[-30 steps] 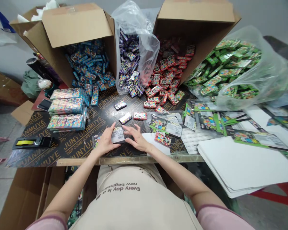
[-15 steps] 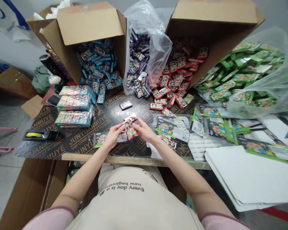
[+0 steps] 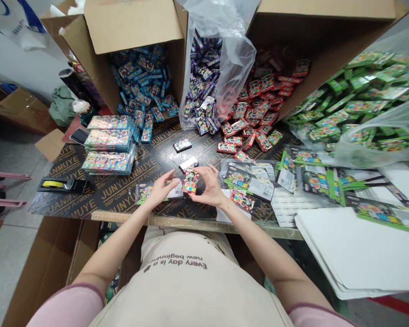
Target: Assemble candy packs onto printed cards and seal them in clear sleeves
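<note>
Between the thumb and fingers of my right hand (image 3: 209, 187) is a small red candy box (image 3: 191, 181) with colourful dots printed on its face. My left hand (image 3: 163, 187) is just left of it, apart from the box, with its fingers curved and loosely spread. Under and beside my left hand lies a flat printed pouch (image 3: 145, 190) with a white label. Just beyond the red box is a small dark box with a white top (image 3: 188, 164). Farther back lies another small black box (image 3: 182, 145).
Blue boxes (image 3: 143, 86) fill a carton at back left. Purple boxes (image 3: 204, 91) fill a plastic bag, red ones (image 3: 255, 109) spill from another carton, and green packs (image 3: 357, 100) fill the right bag. Wrapped stacks (image 3: 107, 143) and a tape dispenser (image 3: 63, 185) stand left; white sheets (image 3: 357, 254) lie right.
My left hand has let go of the red box and moved slightly left. My right hand keeps the box, now with its face turned upward. The view has shifted a little.
</note>
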The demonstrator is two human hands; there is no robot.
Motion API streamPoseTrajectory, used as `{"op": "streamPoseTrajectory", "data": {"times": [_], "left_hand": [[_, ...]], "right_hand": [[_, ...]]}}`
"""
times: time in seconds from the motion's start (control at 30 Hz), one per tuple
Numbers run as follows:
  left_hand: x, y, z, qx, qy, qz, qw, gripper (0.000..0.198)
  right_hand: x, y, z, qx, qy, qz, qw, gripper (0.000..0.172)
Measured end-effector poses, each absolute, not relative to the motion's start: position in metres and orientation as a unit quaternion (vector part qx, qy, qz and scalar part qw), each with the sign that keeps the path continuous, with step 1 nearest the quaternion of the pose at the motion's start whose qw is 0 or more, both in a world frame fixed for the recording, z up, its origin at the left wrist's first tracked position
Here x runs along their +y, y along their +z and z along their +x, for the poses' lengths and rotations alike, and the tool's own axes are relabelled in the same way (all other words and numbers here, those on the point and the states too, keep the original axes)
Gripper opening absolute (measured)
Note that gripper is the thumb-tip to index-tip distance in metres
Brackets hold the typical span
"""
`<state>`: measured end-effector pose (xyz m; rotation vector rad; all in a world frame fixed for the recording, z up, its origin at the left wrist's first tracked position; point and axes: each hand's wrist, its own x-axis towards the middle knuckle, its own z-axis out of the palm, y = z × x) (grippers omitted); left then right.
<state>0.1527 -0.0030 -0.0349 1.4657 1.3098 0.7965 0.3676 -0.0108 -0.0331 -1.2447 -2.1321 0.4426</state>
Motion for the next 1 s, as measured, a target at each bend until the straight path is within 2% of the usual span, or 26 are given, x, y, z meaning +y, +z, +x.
{"op": "streamPoseTrajectory", "data": {"times": [0.1, 0.2, 0.4, 0.53, 0.7, 0.83, 0.9, 1.0], "left_hand": [[-0.007, -0.044, 0.129, 0.536, 0.177, 0.776, 0.282, 0.093], [-0.010, -0.050, 0.117, 0.507, 0.096, 0.832, 0.204, 0.106], [-0.010, -0.047, 0.106, 0.470, 0.159, 0.833, 0.245, 0.109], [-0.007, -0.044, 0.103, 0.440, 0.181, 0.836, 0.275, 0.108], [-0.005, -0.043, 0.111, 0.459, 0.192, 0.825, 0.268, 0.112], [-0.005, -0.043, 0.118, 0.455, 0.180, 0.835, 0.253, 0.106], [-0.003, -0.044, 0.122, 0.476, 0.192, 0.826, 0.231, 0.103], [0.002, -0.048, 0.131, 0.481, 0.198, 0.827, 0.213, 0.106]], "right_hand": [[-0.009, -0.047, 0.379, -0.812, 0.156, -0.489, 0.277, 0.073], [-0.011, -0.055, 0.382, -0.828, 0.163, -0.477, 0.245, 0.069], [-0.014, -0.053, 0.381, -0.822, 0.237, -0.454, 0.251, 0.076], [-0.011, -0.044, 0.383, -0.825, 0.229, -0.444, 0.265, 0.075], [-0.009, -0.039, 0.383, -0.829, 0.250, -0.420, 0.271, 0.081], [-0.010, -0.040, 0.387, -0.816, 0.290, -0.425, 0.264, 0.099], [-0.014, -0.041, 0.389, -0.775, 0.281, -0.483, 0.297, 0.107], [-0.024, -0.042, 0.387, -0.723, 0.298, -0.526, 0.336, 0.088]]}}
